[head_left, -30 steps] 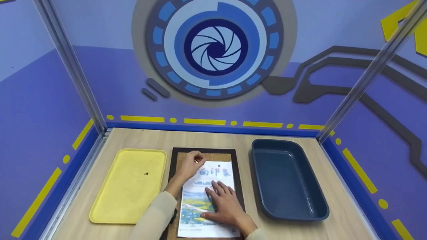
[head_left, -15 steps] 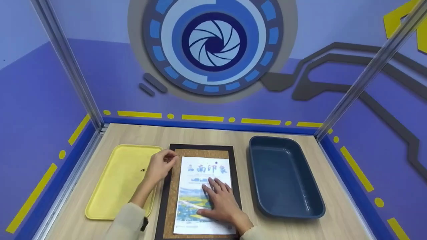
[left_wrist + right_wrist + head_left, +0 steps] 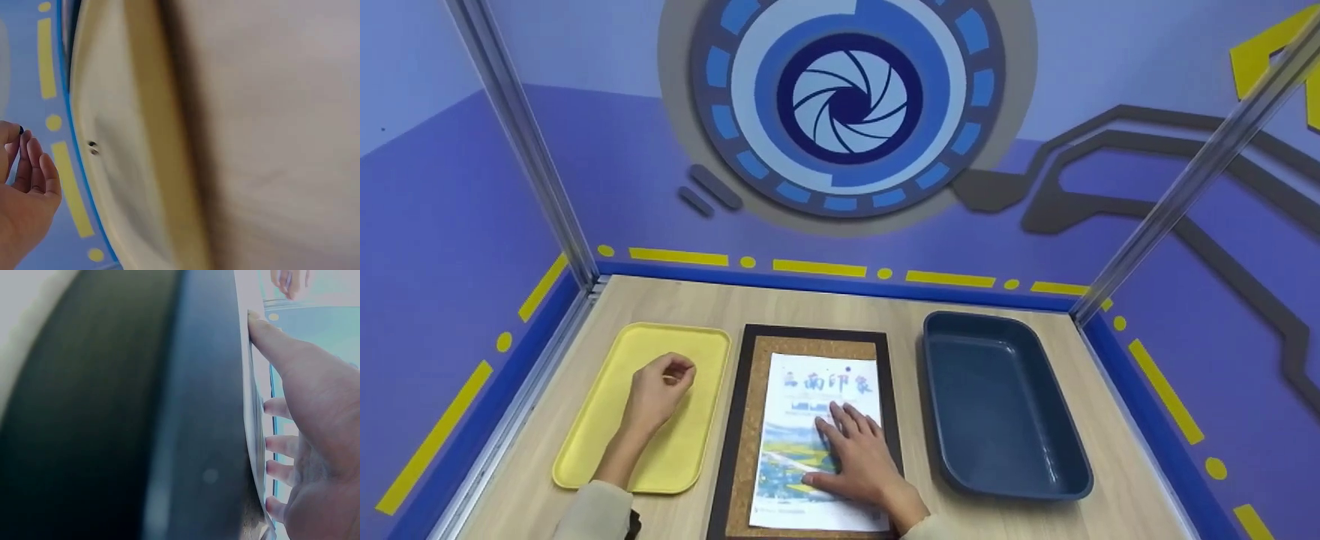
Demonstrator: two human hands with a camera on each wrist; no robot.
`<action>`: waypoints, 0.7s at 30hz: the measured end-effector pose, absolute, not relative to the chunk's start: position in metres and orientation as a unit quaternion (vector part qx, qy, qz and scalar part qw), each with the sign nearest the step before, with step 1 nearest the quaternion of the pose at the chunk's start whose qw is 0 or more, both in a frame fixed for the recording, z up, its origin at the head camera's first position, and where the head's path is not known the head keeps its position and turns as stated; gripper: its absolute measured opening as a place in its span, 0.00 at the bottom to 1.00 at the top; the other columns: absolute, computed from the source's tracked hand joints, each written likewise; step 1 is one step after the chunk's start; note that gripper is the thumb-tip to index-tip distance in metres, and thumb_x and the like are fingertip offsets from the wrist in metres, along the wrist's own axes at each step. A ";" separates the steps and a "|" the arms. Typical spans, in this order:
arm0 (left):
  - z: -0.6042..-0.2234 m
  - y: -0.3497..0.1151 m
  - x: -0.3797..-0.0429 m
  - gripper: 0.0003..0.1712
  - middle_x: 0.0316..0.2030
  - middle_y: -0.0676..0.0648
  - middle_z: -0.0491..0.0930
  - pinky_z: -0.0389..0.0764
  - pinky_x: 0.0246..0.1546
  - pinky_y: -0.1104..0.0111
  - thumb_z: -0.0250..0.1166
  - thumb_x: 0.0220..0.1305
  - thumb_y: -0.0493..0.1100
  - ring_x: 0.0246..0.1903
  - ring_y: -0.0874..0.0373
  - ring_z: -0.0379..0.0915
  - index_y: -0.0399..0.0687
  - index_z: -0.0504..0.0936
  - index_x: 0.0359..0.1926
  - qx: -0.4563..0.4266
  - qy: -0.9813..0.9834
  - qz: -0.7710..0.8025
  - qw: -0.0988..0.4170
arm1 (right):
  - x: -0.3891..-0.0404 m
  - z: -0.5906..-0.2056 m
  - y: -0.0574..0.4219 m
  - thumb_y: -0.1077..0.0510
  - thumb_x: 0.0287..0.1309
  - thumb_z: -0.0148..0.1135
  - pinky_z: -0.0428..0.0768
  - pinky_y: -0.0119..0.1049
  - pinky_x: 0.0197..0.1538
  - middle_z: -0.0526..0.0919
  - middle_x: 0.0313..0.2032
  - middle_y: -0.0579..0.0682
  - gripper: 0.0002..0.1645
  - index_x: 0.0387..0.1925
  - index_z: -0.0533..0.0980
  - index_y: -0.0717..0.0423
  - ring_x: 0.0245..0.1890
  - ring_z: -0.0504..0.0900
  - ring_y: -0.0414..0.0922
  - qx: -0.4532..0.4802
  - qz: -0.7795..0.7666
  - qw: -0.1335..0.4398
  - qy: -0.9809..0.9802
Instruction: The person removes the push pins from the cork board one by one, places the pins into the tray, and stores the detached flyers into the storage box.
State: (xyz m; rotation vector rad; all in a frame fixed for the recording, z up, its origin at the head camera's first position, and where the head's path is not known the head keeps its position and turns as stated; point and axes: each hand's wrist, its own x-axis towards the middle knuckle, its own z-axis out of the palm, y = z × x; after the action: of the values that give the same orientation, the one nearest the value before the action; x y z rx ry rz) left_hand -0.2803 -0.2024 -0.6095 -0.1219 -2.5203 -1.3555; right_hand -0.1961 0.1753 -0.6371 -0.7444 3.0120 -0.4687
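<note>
My left hand (image 3: 655, 394) is over the yellow tray (image 3: 607, 457), thumb and fingertips together. In the left wrist view the fingertips pinch a small dark pushpin (image 3: 21, 130), and a couple of small dark pieces (image 3: 93, 147) lie on the tray. My right hand (image 3: 856, 457) presses with spread fingers on a printed poster (image 3: 787, 442), which lies on a cork board (image 3: 744, 450) with a dark frame. A dark round pinhead (image 3: 848, 369) shows near the poster's top right. In the right wrist view the thumb (image 3: 275, 340) rests along the sheet's edge.
A deep dark blue bin (image 3: 1005, 420) stands right of the cork board on the wooden table (image 3: 810, 304). Blue and purple panels (image 3: 607, 172) with metal posts (image 3: 525, 142) enclose the table at the back and sides.
My left hand has moved left from the poster's top left area, past the board's edge, to over the yellow tray. The right hand has stayed spread on the poster.
</note>
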 end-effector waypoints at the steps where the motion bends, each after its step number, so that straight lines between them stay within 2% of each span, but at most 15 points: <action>1: -0.612 -0.207 -0.279 0.02 0.35 0.48 0.86 0.82 0.40 0.73 0.70 0.71 0.37 0.38 0.54 0.83 0.42 0.87 0.40 -0.038 -0.874 -0.465 0.134 | -0.196 -0.637 0.175 0.14 0.57 0.58 0.61 0.66 0.74 0.62 0.80 0.56 0.58 0.78 0.68 0.43 0.79 0.59 0.59 -0.237 -0.151 0.004 0.960; 14: -0.625 -0.223 -0.270 0.04 0.35 0.47 0.86 0.82 0.39 0.66 0.68 0.73 0.37 0.37 0.54 0.82 0.41 0.88 0.42 -0.021 -0.905 -0.411 0.109 | -0.196 -0.637 0.174 0.15 0.57 0.58 0.60 0.68 0.73 0.62 0.80 0.57 0.58 0.78 0.69 0.44 0.79 0.59 0.59 -0.238 -0.154 0.001 0.959; 21: -0.630 -0.223 -0.270 0.04 0.34 0.48 0.86 0.82 0.38 0.63 0.69 0.72 0.38 0.35 0.55 0.82 0.42 0.89 0.41 -0.011 -0.910 -0.398 0.113 | -0.195 -0.638 0.174 0.15 0.57 0.59 0.61 0.67 0.74 0.62 0.80 0.56 0.58 0.78 0.69 0.44 0.79 0.59 0.59 -0.236 -0.152 0.001 0.960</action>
State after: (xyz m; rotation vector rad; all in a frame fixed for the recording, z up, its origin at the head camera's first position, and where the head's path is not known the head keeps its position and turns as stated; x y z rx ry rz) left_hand -0.2701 -0.2234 -0.6304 -0.0330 -2.6699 -1.1688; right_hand -0.1948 0.1738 -0.6382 -0.7420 3.0138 -0.4783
